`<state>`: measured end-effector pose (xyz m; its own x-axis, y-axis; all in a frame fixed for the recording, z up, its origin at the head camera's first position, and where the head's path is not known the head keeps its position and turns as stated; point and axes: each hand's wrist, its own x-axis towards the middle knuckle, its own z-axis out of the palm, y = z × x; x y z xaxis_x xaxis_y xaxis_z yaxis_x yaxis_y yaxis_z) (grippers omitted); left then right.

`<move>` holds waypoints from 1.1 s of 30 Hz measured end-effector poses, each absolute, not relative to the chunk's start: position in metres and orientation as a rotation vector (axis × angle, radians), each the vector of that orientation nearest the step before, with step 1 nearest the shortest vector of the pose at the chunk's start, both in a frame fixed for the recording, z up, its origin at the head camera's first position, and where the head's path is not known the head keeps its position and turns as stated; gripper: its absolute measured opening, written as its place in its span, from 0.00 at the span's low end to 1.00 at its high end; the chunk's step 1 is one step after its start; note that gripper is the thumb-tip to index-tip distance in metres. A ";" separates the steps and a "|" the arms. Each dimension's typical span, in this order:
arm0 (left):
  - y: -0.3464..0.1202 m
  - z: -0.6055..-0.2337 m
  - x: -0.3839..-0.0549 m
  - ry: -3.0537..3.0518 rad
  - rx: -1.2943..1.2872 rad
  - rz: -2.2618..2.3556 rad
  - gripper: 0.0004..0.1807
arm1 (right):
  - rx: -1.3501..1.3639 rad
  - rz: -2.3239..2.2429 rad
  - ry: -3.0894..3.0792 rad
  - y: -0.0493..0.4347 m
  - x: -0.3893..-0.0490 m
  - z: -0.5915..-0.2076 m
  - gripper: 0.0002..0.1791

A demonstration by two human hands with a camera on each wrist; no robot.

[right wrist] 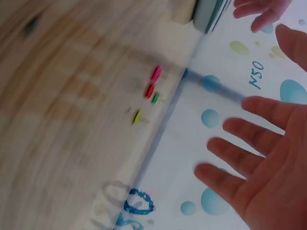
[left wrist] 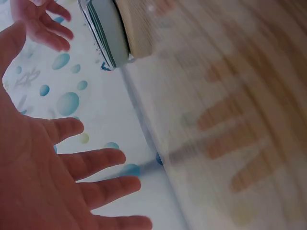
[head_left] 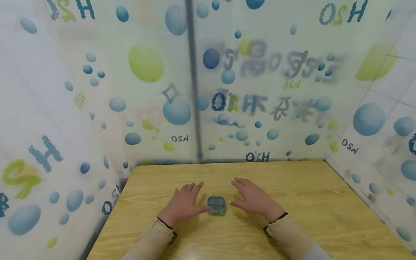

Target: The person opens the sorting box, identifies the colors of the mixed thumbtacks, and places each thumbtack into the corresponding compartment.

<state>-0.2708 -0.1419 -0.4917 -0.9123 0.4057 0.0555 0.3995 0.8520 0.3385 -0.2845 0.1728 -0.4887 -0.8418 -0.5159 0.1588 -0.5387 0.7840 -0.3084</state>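
A small square dark-green case (head_left: 216, 205) with a clear lid and a cross-shaped divider lies flat on the table between the two hands. My left hand (head_left: 184, 204) is spread to its left, with the thumb tip right at the case's left edge. On the other side hovers my right hand (head_left: 255, 200), fingers spread and apart from the case. Both palms face inward and hold nothing. Small pieces in pink (right wrist: 156, 73), red (right wrist: 149, 90), green (right wrist: 155, 98) and yellow (right wrist: 137, 117) lie on the table in the right wrist view; the head view does not show them.
The light wooden table (head_left: 312, 216) reaches back to a curtain (head_left: 175, 65) printed with blue and green bubbles, which also hangs at both sides. A dark vertical strip (head_left: 194, 79) runs down the back curtain. Dark bands circle both wrists over beige sleeves.
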 end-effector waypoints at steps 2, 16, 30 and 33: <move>-0.139 -0.492 -0.271 2.952 0.660 0.577 0.53 | 0.923 0.610 -2.933 0.167 -0.283 -0.486 0.40; -0.111 -0.494 -0.278 2.899 0.795 0.507 0.49 | 1.105 0.717 -2.949 0.130 -0.283 -0.489 0.37; -0.103 -0.503 -0.280 2.845 0.859 0.798 0.25 | 1.144 0.782 -2.910 0.122 -0.286 -0.503 0.25; -0.101 -0.507 -0.281 2.858 0.865 0.806 0.25 | 1.122 0.749 -2.912 0.123 -0.287 -0.504 0.25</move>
<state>-0.2809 -0.1009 -0.5066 -0.8423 0.5295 0.1007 0.5041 0.7079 0.4948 -0.2869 0.1231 -0.5045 -0.7537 -0.6493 0.1016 -0.6178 0.6472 -0.4467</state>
